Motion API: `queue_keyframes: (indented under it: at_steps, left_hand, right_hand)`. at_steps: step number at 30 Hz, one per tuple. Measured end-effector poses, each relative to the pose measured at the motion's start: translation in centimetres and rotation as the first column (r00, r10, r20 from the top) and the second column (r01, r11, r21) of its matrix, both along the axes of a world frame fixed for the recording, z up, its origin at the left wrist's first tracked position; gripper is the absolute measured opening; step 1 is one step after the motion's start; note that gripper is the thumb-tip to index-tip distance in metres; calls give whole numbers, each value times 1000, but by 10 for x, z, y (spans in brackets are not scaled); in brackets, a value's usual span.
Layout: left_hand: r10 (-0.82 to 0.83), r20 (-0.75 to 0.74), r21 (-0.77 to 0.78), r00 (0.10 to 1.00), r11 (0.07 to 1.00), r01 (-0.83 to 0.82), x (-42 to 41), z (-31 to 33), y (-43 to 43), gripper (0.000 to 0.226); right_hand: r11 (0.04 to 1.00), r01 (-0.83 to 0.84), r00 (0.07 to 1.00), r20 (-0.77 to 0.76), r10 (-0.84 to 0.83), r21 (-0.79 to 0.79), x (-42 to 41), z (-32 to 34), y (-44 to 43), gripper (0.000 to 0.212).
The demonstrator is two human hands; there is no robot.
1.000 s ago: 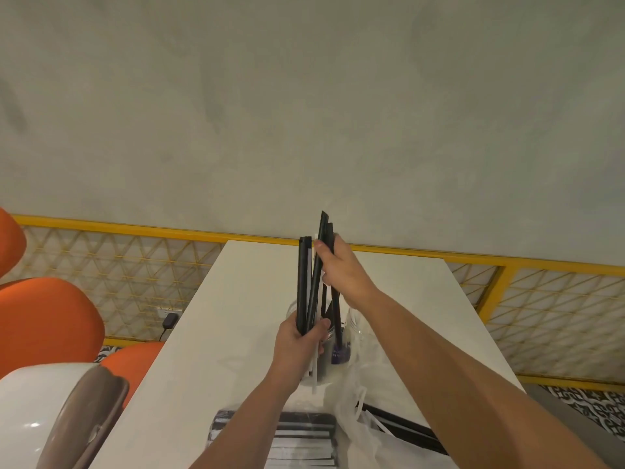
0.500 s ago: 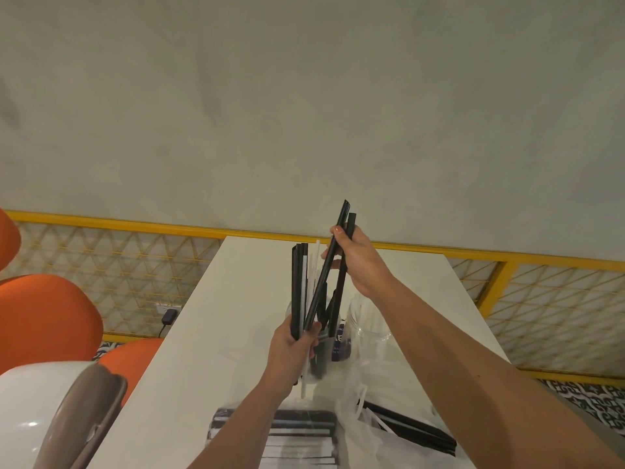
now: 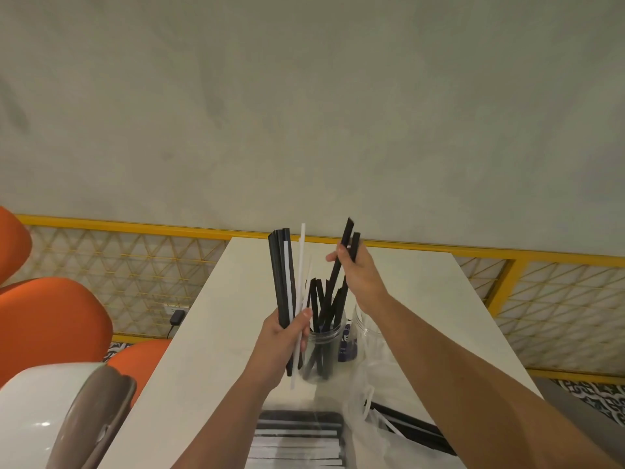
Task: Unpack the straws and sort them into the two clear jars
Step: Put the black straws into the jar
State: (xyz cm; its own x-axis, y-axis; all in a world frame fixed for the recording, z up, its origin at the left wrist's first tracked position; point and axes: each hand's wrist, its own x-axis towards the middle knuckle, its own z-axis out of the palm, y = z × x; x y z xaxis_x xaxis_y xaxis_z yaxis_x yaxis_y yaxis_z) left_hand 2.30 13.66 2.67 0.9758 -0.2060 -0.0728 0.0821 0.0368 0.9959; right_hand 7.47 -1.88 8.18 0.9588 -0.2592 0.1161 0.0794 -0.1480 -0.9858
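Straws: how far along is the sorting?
Done: several black straws stand in one jar. In hand: left hand grips a mixed bundle; right hand pinches a black pair. Left: second jar looks strawless; bag holds more.

We faced a bare grey wall (image 3: 304, 96); a yellow-framed lattice railing (image 3: 118, 265) ran below it, beyond the white table (image 3: 216, 333); orange chairs (image 3: 44, 326) stood left; patterned floor (image 3: 605, 397) showed near right.
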Motion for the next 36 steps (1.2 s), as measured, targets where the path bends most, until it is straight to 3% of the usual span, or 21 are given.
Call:
queue_keyframes:
  at_steps: [4,6,8,10,11,15,18,21,24,28,31,33,36]
  left_hand:
    - [-70,7,-99,998,993,70,0,4,-3,22]
    - [-90,1,-122,996,989,89,0,6,-7,20]
    - [-93,-20,-143,995,986,89,-1,7,-10,19]
    - [-98,-24,-149,995,984,93,-1,8,-14,20]
    - [-101,-19,-148,995,984,97,-2,8,-16,22]
    - [-106,-21,-160,994,982,102,-5,12,-25,22]
    - [-122,-25,-203,992,972,114,-7,17,-31,15]
    - [-135,-30,-198,990,972,127,-10,19,-37,24]
    - [-125,-106,-227,986,969,98,-13,23,-44,29]
    - [-105,-141,-164,984,983,81,-13,22,-48,28]
    - [-95,-160,-157,982,985,70,-16,20,-50,24]
    - [-118,-131,-179,984,979,94,-18,22,-52,20]
    - [-111,-75,-126,991,987,101,-19,22,-56,21]
  right_hand:
    - [954,-102,980,-193,48,-282,-4,-12,-1,35]
    - [909,-29,993,-116,-22,-416,-5,-12,-3,42]
    - [879,147,989,83,-123,-454,-10,-4,-1,43]
    - [917,217,965,218,-148,-336,-18,6,5,38]
    - [945,181,969,215,-124,-273,-23,10,9,37]
    - [983,-40,998,-51,31,-178,-36,18,21,33]
    - [992,-94,988,-130,84,-79,-39,19,18,34]
    - [989,-128,978,-174,112,-81,-44,23,13,24]
    - [997,-78,985,-155,81,28,-46,26,12,24]
    - [959,99,995,-31,-95,265,-44,33,8,26]
    - [926,73,994,49,-98,372,-42,40,-1,24]
    - [979,19,999,38,-28,202,-44,41,-4,21]
    - [960,10,1000,20,-5,-281,-48,34,0,10]
